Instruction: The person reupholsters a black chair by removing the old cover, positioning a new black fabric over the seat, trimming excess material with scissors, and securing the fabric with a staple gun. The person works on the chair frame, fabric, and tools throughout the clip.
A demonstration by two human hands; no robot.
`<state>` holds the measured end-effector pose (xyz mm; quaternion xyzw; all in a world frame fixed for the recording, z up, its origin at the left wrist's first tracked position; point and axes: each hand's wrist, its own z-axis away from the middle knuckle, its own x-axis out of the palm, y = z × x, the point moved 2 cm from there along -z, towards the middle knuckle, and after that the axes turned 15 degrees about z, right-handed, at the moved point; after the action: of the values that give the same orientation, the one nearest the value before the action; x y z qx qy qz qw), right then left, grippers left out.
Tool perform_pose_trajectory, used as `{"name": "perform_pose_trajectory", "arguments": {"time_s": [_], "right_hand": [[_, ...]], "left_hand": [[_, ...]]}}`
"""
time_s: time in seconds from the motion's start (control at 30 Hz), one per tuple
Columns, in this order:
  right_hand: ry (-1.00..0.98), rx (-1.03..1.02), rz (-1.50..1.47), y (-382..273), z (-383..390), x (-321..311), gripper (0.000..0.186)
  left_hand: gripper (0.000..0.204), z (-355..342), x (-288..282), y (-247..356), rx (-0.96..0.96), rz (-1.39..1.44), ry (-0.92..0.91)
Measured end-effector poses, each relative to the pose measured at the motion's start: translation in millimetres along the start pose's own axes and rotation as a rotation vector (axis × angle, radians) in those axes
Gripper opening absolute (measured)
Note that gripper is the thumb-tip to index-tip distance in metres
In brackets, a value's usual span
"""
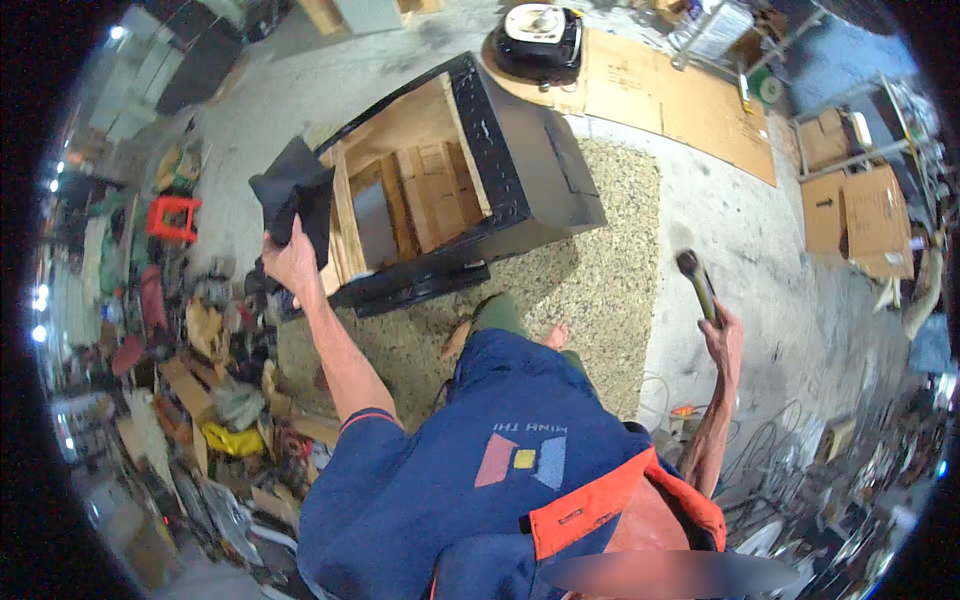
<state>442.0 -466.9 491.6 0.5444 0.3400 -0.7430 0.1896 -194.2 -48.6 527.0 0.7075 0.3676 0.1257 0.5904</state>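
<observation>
An open wooden frame [460, 130] with black upholstery [535, 150] around its outer sides lies in front of me on a speckled foam mat [620, 215]. My left hand [290, 262], at the frame's left end, is closed on a piece of black upholstery material [290, 185]; whether this is joined to the frame I cannot tell. Out to the right, away from the frame, my right hand [724, 340] grips a short tool with a dark head and an olive handle [700, 285]. The tool's exact kind is unclear.
Behind the frame, a black appliance with a white top [540, 45] stands by flat cardboard [655, 95]. A red stool [174, 218] is at the left, above piled scraps and a yellow bag [235, 438]. Cardboard boxes [860, 220] and cables [770, 430] lie at the right.
</observation>
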Motion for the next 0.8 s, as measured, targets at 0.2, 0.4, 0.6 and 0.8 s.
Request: {"name": "perform_pose_trajectory", "arguments": {"time_s": [0.2,0.4,0.6,0.8], "right_hand": [[-0.213,-0.703,0.063,-151,-129,2,0.054],[-0.01,-1.316,0.161,-302,-166,73,0.055],[0.029,-1.545,0.373,-346,-201,148,0.057],[-0.09,-1.698,0.358,-354,-223,166,0.061]], "left_hand": [[0.099,62,8,57,-0.225,0.381,0.108],[0.102,103,75,65,-0.338,0.665,0.19],[0.072,119,161,20,-0.492,1.063,0.196],[0.044,188,193,5,-0.282,0.581,0.072]]}}
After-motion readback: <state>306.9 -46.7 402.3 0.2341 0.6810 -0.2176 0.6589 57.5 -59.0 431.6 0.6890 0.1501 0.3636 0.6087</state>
